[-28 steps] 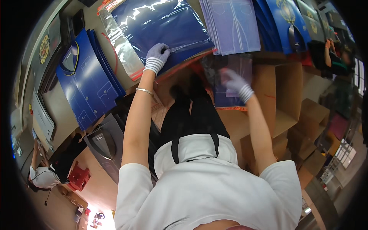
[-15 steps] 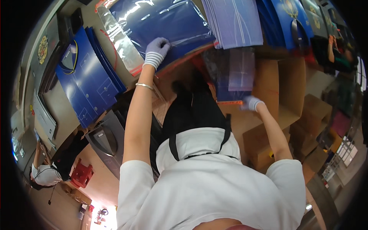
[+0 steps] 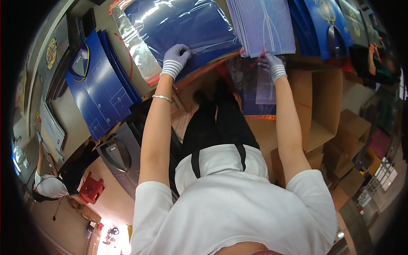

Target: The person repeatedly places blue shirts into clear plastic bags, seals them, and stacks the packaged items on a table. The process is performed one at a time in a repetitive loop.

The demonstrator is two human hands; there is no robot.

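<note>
One clear bag point(image 3: 182, 32) on the table point(image 3: 70, 112), its near edge under the left hand point(image 3: 175, 59).
Those fingers curl together, pinch uncertain; I cannot tell the grip of the right hand point(image 3: 273, 66), beside lilac sheets point(image 3: 272, 29).

A red stool point(image 3: 91, 188) stood on the floor point(image 3: 114, 195) near a co-worker point(image 3: 53, 185) (white above, black below); cardboard boxes point(image 3: 351, 127) sat at the right.

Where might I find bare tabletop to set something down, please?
Bare table shows between the blue shirt-shaped cards and grey card at left; a narrower strip, partly under a red band, parts the blue cards from the clear plastic bag. It is crowded beyond the right hand, where pale-blue cards overlap.
</note>
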